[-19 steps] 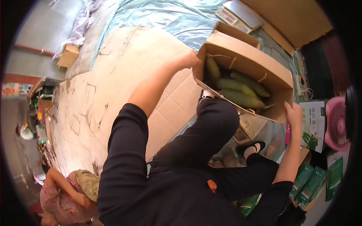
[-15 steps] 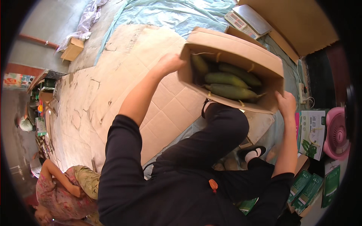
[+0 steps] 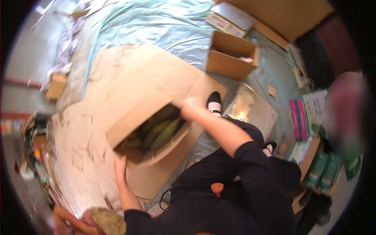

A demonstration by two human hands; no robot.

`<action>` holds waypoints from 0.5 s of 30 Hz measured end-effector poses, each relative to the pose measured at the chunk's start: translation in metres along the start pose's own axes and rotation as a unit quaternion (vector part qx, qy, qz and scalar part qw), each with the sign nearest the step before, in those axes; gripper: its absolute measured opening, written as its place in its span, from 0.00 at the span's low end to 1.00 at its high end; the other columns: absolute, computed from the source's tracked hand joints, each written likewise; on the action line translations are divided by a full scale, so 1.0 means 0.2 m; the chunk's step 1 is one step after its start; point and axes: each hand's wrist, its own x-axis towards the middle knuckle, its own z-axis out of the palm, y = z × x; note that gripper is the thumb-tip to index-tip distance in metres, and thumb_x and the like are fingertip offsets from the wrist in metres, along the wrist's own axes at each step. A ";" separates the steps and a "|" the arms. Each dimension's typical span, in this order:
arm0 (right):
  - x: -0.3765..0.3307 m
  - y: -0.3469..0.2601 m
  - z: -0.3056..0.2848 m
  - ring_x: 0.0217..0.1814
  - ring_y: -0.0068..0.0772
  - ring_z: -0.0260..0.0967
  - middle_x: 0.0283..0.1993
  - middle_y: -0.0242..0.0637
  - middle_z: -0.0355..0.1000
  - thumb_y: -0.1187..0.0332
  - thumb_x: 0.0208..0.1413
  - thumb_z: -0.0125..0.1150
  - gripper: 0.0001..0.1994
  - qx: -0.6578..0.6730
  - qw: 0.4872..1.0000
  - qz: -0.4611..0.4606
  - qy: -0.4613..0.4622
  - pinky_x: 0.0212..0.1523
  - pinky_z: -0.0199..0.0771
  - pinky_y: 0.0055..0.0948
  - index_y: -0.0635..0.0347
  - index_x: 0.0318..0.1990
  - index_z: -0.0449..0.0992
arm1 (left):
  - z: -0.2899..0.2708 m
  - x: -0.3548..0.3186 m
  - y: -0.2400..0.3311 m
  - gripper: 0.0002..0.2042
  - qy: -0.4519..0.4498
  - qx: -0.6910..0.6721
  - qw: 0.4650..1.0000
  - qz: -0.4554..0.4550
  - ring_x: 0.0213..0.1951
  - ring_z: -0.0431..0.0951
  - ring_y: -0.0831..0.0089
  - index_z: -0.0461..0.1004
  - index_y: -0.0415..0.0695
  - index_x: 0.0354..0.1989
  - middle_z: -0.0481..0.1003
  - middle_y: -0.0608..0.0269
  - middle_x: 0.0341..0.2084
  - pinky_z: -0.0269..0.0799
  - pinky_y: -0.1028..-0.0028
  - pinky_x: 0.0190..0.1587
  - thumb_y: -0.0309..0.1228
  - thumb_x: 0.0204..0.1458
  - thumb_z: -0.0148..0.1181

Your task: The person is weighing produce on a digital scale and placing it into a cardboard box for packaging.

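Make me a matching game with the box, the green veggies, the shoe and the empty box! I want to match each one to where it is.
Things:
1. held box
2. green vegetables
3. black shoe
4. empty box

Places:
A. on the blue sheet, far from the hands
B. between the left hand and right hand
C. just beyond the right hand, by the cardboard's edge
D. inside the held box

Pairs: 1-B, 2-D, 3-C, 4-A
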 end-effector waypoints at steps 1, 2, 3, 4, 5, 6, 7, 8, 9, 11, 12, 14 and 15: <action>0.00 -0.05 0.06 0.45 0.37 0.74 0.41 0.38 0.76 0.61 0.46 0.59 0.12 -0.003 1.000 -0.005 -0.030 0.42 0.75 0.37 0.53 0.36 0.80 | 0.03 -0.03 -0.07 0.18 0.033 -0.048 0.998 0.037 0.37 0.76 0.48 0.73 0.31 0.37 0.75 0.37 0.31 0.68 0.59 0.40 0.37 0.46 0.56; 0.01 -0.09 0.10 0.45 0.37 0.74 0.41 0.38 0.76 0.63 0.45 0.60 0.12 0.055 0.998 0.006 -0.039 0.42 0.74 0.37 0.53 0.37 0.80 | 0.03 -0.04 -0.11 0.17 0.032 -0.140 0.987 -0.074 0.35 0.76 0.47 0.73 0.27 0.34 0.75 0.36 0.28 0.69 0.61 0.38 0.34 0.46 0.58; 0.02 -0.10 0.12 0.45 0.38 0.74 0.41 0.38 0.76 0.64 0.45 0.60 0.11 0.036 0.998 -0.025 -0.047 0.42 0.74 0.37 0.53 0.37 0.80 | 0.02 -0.05 -0.12 0.17 0.050 -0.103 0.993 -0.037 0.35 0.76 0.47 0.74 0.27 0.32 0.75 0.35 0.28 0.69 0.61 0.38 0.34 0.46 0.59; 0.02 -0.09 0.12 0.45 0.39 0.74 0.41 0.38 0.76 0.64 0.45 0.60 0.11 0.015 0.996 -0.060 -0.056 0.41 0.74 0.37 0.53 0.37 0.80 | 0.01 -0.06 -0.11 0.17 0.061 -0.072 0.995 -0.020 0.35 0.76 0.46 0.74 0.26 0.31 0.75 0.34 0.27 0.69 0.61 0.37 0.33 0.46 0.60; 0.02 -0.07 0.10 0.46 0.40 0.74 0.42 0.38 0.76 0.64 0.46 0.60 0.11 0.034 0.996 -0.055 -0.058 0.42 0.73 0.38 0.54 0.38 0.80 | -0.02 -0.07 -0.08 0.17 0.060 -0.001 0.998 0.017 0.35 0.76 0.46 0.74 0.26 0.30 0.75 0.34 0.28 0.70 0.60 0.37 0.34 0.46 0.60; 0.01 -0.04 0.06 0.48 0.40 0.73 0.42 0.38 0.76 0.64 0.47 0.60 0.12 0.053 0.996 -0.053 -0.058 0.43 0.73 0.38 0.55 0.38 0.79 | -0.05 -0.07 -0.03 0.17 0.064 0.049 0.995 0.055 0.36 0.76 0.46 0.75 0.26 0.29 0.75 0.34 0.29 0.70 0.59 0.38 0.35 0.45 0.60; 0.00 0.01 0.01 0.48 0.39 0.72 0.42 0.38 0.76 0.63 0.48 0.59 0.12 0.074 0.996 -0.040 -0.033 0.44 0.72 0.39 0.55 0.40 0.79 | -0.07 -0.08 0.04 0.18 0.060 0.186 0.978 0.068 0.36 0.76 0.45 0.75 0.27 0.30 0.75 0.36 0.29 0.70 0.58 0.38 0.36 0.46 0.60; -0.03 0.08 -0.05 0.49 0.39 0.72 0.42 0.38 0.76 0.62 0.49 0.59 0.13 0.097 0.995 -0.027 -0.009 0.46 0.71 0.40 0.54 0.41 0.78 | -0.12 -0.09 0.11 0.18 0.046 0.302 0.948 0.089 0.37 0.76 0.45 0.75 0.28 0.31 0.76 0.38 0.30 0.69 0.57 0.39 0.37 0.46 0.60; -0.07 0.15 -0.10 0.49 0.39 0.71 0.42 0.38 0.75 0.61 0.50 0.58 0.13 0.115 0.993 -0.018 0.030 0.46 0.70 0.41 0.53 0.42 0.78 | -0.16 -0.10 0.20 0.17 0.049 0.358 0.930 0.072 0.37 0.76 0.45 0.75 0.30 0.31 0.76 0.40 0.30 0.69 0.56 0.39 0.37 0.47 0.59; -0.18 0.32 -0.21 0.48 0.41 0.71 0.41 0.38 0.75 0.59 0.51 0.56 0.13 0.156 0.983 0.008 0.096 0.46 0.70 0.41 0.52 0.42 0.78 | -0.25 -0.13 0.45 0.16 0.064 0.378 0.917 0.109 0.35 0.75 0.45 0.75 0.33 0.32 0.76 0.43 0.30 0.69 0.56 0.38 0.38 0.49 0.56; -0.25 0.41 -0.25 0.47 0.41 0.71 0.40 0.38 0.75 0.58 0.51 0.56 0.13 0.186 0.974 0.017 0.128 0.46 0.70 0.41 0.51 0.41 0.78 | -0.28 -0.16 0.60 0.15 0.085 0.355 0.917 0.162 0.34 0.75 0.46 0.76 0.35 0.32 0.76 0.43 0.30 0.69 0.57 0.37 0.38 0.49 0.55; -0.44 0.61 -0.28 0.45 0.41 0.72 0.39 0.38 0.75 0.57 0.50 0.56 0.13 0.186 0.953 0.027 0.238 0.45 0.70 0.38 0.52 0.39 0.78 | -0.36 -0.26 0.99 0.11 0.004 0.092 0.953 0.289 0.32 0.74 0.70 0.75 0.37 0.33 0.76 0.55 0.28 0.69 0.69 0.38 0.32 0.57 0.50; -0.54 0.70 -0.27 0.44 0.40 0.72 0.39 0.38 0.75 0.58 0.50 0.56 0.13 0.200 0.943 0.045 0.263 0.44 0.70 0.37 0.54 0.38 0.78 | -0.37 -0.35 1.19 0.11 0.003 -0.063 0.903 0.424 0.38 0.73 0.74 0.76 0.35 0.37 0.76 0.60 0.33 0.67 0.74 0.45 0.30 0.59 0.49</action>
